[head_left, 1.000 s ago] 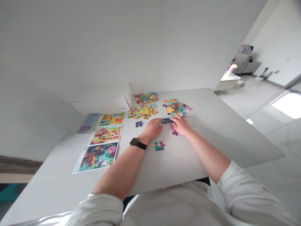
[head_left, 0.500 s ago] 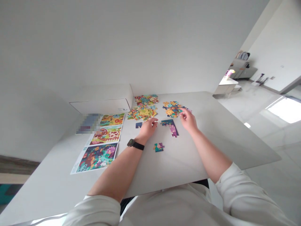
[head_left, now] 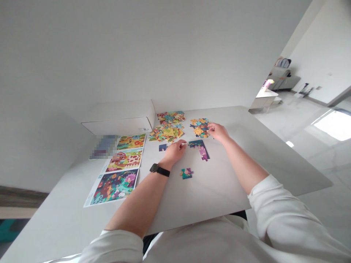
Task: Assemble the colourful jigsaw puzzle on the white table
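Observation:
My right hand (head_left: pixel 218 132) reaches to the right edge of a pile of jigsaw pieces (head_left: pixel 199 128), its bent fingertips closed at a jigsaw piece, mostly hidden by the hand. My left hand (head_left: pixel 177 150) rests on the table with loosely curled fingers, thumb and forefinger apart, nothing visible in it. Between the hands lies a joined puzzle section (head_left: pixel 203 148), dark blue along the edge and purple inside. Nearer to me are a few teal and purple joined pieces (head_left: pixel 187 173). A single dark blue piece (head_left: pixel 162 147) sits just left of my left hand.
Two more heaps, a yellow-green one (head_left: pixel 167 132) and a mixed one (head_left: pixel 171 117), lie towards the wall. A sheet with three printed pictures (head_left: pixel 116 186) is at the left, beside a blurred flat item (head_left: pixel 103 147). Behind stands a white box (head_left: pixel 117 124) on the white table (head_left: pixel 219 182).
My right hand has shifted slightly left and up, onto the pile's edge, and pieces there are now covered. My left hand stays almost in place. The view has tilted slightly.

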`<state>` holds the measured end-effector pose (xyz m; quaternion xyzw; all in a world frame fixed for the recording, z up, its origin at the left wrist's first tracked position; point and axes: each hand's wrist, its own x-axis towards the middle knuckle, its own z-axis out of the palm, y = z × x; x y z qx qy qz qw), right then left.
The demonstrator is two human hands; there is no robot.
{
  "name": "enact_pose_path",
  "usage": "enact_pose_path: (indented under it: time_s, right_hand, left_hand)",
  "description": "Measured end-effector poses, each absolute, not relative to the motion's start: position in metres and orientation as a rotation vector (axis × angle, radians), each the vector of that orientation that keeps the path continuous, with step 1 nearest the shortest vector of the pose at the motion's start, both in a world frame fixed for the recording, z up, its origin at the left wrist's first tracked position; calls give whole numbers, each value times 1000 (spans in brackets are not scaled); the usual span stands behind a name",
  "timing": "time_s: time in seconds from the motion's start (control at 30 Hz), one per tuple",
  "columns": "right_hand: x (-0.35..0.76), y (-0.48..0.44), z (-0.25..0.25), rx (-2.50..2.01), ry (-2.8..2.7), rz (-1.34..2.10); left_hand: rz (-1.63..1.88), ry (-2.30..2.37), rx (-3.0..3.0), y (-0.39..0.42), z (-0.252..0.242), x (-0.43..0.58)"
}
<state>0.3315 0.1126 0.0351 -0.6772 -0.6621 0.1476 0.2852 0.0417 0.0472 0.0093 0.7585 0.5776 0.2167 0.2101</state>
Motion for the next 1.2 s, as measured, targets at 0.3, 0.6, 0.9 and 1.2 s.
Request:
enact_pose_path:
  time_s: [0.3,0.6,0.9,1.2]
  right_hand:
    - [290,130,11,-1998,-1930,119]
    - [334,143,-6,-2013,-1654,74]
    - [317,133,-2,-1961,-1878,82]
    - [308,132,-3,-1969,-1895,67]
  left_hand:
    - [603,1589,2138,49,4,40]
    - [575,1603,2138,46,8,42]
    - [560,1599,2157,45,9,40]
    - [557,1599,2166,44,8,41]
